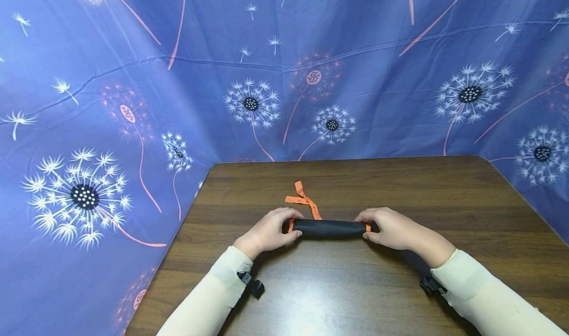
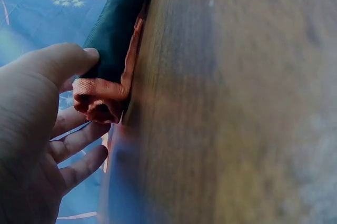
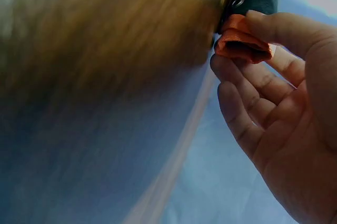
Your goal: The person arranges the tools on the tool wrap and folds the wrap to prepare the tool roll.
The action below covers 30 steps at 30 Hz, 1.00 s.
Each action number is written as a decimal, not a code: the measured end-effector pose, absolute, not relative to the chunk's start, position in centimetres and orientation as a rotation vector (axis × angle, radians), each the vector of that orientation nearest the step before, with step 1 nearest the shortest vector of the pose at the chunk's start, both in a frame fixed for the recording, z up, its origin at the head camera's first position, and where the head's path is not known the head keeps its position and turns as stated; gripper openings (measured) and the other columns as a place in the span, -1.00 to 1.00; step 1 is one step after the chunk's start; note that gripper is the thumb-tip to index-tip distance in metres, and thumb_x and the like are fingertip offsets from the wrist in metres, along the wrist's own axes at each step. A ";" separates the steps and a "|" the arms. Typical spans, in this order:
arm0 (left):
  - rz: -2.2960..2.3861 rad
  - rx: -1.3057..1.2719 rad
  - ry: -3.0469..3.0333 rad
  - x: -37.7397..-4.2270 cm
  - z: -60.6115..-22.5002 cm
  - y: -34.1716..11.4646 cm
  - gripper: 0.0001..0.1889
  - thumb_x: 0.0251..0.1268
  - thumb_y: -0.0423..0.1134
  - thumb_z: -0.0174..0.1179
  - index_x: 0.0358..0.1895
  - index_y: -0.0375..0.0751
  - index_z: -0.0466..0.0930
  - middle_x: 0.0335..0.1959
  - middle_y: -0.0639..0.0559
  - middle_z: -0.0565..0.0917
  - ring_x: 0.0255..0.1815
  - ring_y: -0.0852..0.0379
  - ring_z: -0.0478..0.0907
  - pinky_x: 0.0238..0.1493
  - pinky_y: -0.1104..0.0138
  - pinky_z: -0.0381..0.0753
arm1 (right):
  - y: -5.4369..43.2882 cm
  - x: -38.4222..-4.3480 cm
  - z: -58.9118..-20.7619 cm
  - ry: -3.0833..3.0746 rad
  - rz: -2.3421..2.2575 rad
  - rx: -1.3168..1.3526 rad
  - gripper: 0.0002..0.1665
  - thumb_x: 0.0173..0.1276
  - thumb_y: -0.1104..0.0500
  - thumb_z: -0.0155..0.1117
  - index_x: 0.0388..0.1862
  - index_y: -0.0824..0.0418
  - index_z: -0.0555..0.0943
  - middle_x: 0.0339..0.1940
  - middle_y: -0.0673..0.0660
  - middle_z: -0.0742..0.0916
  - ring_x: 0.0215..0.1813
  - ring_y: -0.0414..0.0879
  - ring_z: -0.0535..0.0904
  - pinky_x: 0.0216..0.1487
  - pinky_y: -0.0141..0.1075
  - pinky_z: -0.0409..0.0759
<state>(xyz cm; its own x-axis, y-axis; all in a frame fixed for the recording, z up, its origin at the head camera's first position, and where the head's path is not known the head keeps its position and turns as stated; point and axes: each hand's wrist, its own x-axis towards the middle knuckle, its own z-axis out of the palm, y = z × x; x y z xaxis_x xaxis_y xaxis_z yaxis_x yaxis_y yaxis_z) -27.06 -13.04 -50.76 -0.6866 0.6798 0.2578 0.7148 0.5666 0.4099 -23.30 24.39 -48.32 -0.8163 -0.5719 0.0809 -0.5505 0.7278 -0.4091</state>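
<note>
A rolled-up black cloth (image 1: pixel 330 229) with orange trim at both ends lies crosswise on the wooden table. My left hand (image 1: pixel 272 231) grips its left end, thumb on the near side and fingers on the far side. At the right end, my right hand (image 1: pixel 393 230) grips it the same way. Orange ribbon ties (image 1: pixel 306 201) stretch out behind the roll. In the left wrist view the orange edging (image 2: pixel 100 95) shows folded layers at the end of the roll. The right wrist view shows a small metal eyelet (image 3: pixel 238 2) near the other orange end.
The brown wooden table (image 1: pixel 329 286) has rounded back corners. Behind it and along the left hangs a blue curtain (image 1: pixel 284 39) with a dandelion print. Small black cameras (image 1: pixel 251 284) sit on both cream-sleeved wrists.
</note>
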 end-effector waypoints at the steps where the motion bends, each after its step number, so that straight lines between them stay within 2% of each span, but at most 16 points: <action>1: -0.757 -1.209 -2.722 -27.1 -50.8 -13.0 -0.64 0.40 0.01 0.39 0.20 0.13 0.64 0.13 0.26 0.67 0.19 0.27 0.56 0.23 0.24 0.54 | 24.5 -23.3 -48.4 2.867 -0.673 -0.932 -0.60 0.30 0.24 0.53 0.11 0.02 0.71 -0.08 -0.12 0.72 0.00 -0.12 0.65 0.00 -0.05 0.63; 5: -0.745 -1.215 -2.718 -27.2 -50.8 -13.1 -0.67 0.43 0.01 0.37 0.19 0.14 0.66 0.14 0.26 0.67 0.22 0.26 0.56 0.25 0.23 0.53 | 24.6 -23.4 -48.4 2.849 -0.708 -0.949 -0.60 0.30 0.25 0.52 0.10 -0.02 0.70 -0.18 -0.19 0.68 -0.11 -0.21 0.60 -0.09 -0.13 0.61; 12: -0.780 -1.248 -2.698 -27.5 -50.8 -13.2 -0.59 0.33 0.03 0.48 0.19 0.08 0.71 0.12 0.23 0.68 0.14 0.27 0.60 0.20 0.26 0.57 | 24.6 -23.6 -48.2 2.865 -0.674 -1.017 -0.58 0.23 0.15 0.64 0.07 -0.01 0.76 -0.01 -0.10 0.76 0.03 -0.07 0.70 0.02 0.01 0.65; 15: -0.780 -1.247 -2.710 -27.7 -50.9 -13.2 -0.57 0.29 0.03 0.51 0.19 0.07 0.72 0.12 0.24 0.69 0.15 0.27 0.60 0.21 0.28 0.56 | 24.5 -23.7 -48.3 2.870 -0.659 -1.005 -0.58 0.20 0.13 0.67 0.05 0.00 0.77 -0.01 -0.09 0.78 0.02 -0.08 0.70 0.02 0.00 0.66; 24: -0.790 -1.211 -2.756 -27.7 -50.9 -13.0 -0.57 0.28 0.00 0.52 0.18 0.08 0.72 0.10 0.27 0.72 0.17 0.29 0.60 0.22 0.29 0.56 | 24.4 -24.0 -48.5 2.853 -0.702 -0.966 -0.62 0.16 0.16 0.69 -0.05 0.00 0.77 -0.23 -0.21 0.73 -0.16 -0.21 0.66 -0.14 -0.14 0.65; 30: -0.783 -1.210 -2.755 -27.7 -50.9 -12.9 -0.58 0.28 0.00 0.53 0.17 0.08 0.72 0.08 0.27 0.72 0.15 0.29 0.61 0.21 0.29 0.56 | 24.4 -24.0 -48.5 2.841 -0.721 -0.955 -0.62 0.16 0.18 0.69 -0.05 0.00 0.77 -0.24 -0.21 0.73 -0.17 -0.22 0.65 -0.16 -0.16 0.65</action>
